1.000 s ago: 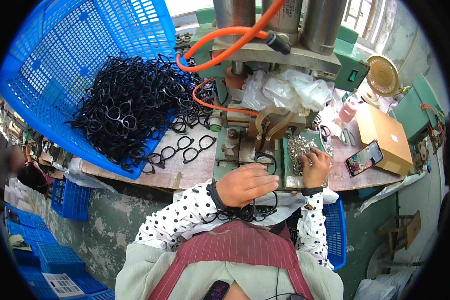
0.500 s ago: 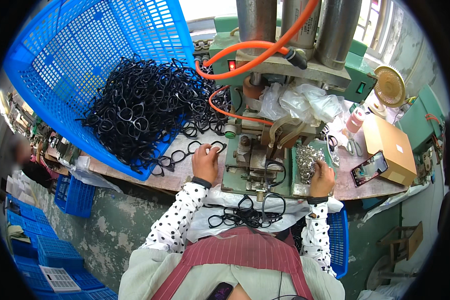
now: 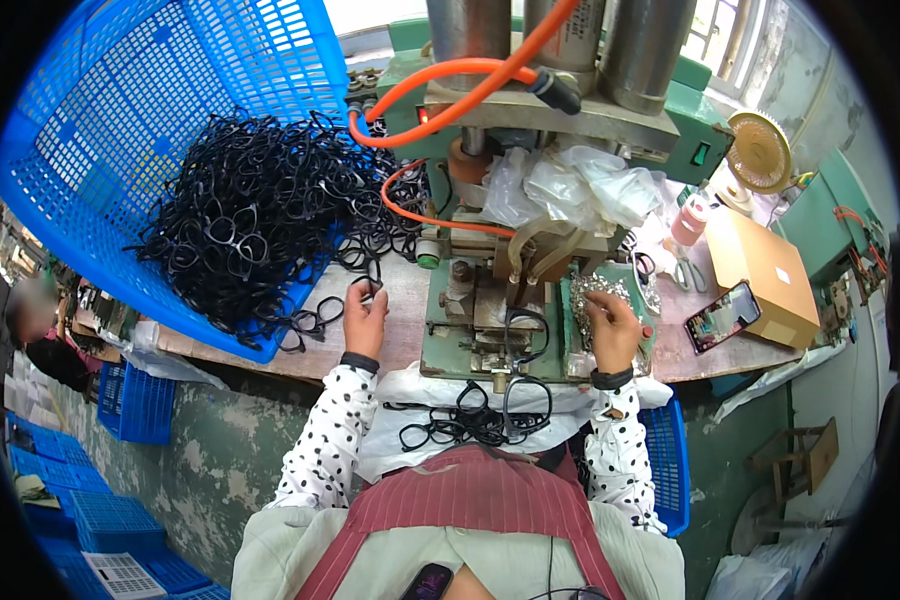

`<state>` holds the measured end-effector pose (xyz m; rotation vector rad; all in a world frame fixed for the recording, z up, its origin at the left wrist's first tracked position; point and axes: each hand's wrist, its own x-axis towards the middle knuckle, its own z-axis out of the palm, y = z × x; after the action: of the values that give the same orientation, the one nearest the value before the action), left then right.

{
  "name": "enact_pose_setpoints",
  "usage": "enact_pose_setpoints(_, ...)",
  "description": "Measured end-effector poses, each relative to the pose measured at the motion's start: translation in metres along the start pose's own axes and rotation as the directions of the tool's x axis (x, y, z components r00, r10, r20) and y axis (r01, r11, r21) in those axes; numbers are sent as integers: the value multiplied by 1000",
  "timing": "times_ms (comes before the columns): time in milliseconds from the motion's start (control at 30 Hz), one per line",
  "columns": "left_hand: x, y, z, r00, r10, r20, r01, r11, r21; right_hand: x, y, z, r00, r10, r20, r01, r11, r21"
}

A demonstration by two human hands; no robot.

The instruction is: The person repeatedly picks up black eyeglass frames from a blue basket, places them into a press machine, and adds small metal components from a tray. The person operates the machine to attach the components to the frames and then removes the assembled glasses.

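Note:
My left hand is closed on a black eyeglass frame, which stands nearly upright above the fingertips, just right of the big basket. My right hand reaches over a tray of small shiny metal parts. Its fingers are pinched together, and whatever lies between them is too small to make out. Between my hands is a green press machine. Another black eyeglass frame sits upright at its fixture. Several more black frames lie on white cloth in front of me.
A large blue basket heaped with black eyeglass frames tilts on the left. Orange hoses cross the press. At right are a phone, a cardboard box, scissors and a small fan. A blue crate stands below.
My left hand has turned the eyeglass frame from lying sideways to nearly upright. My right hand has moved up over the metal parts. The whole view has shifted slightly.

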<state>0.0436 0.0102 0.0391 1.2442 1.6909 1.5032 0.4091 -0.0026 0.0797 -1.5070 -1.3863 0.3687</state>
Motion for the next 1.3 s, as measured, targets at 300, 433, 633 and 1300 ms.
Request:
enact_pose_setpoints(300, -72, 137, 37, 249, 917, 311, -966, 257, 16, -11, -98, -3, 974, -164, 155, 94, 919, 382)
enact_pose_setpoints(433, -82, 146, 54, 208, 890, 406, -942, 294, -162, -23, -111, 10, 980, 24, 200, -115, 883, 455)
enact_pose_setpoints(633, -79, 136, 57, 146, 886, 441, -913, 292, -284, -13, -109, 23, 972, 103, 211, -192, 865, 463)
enact_pose_setpoints(1300, -63, 134, 68, -31, 864, 502, -814, 270, -515, -7, 40, -41, 999, 29, -28, -39, 845, -533)
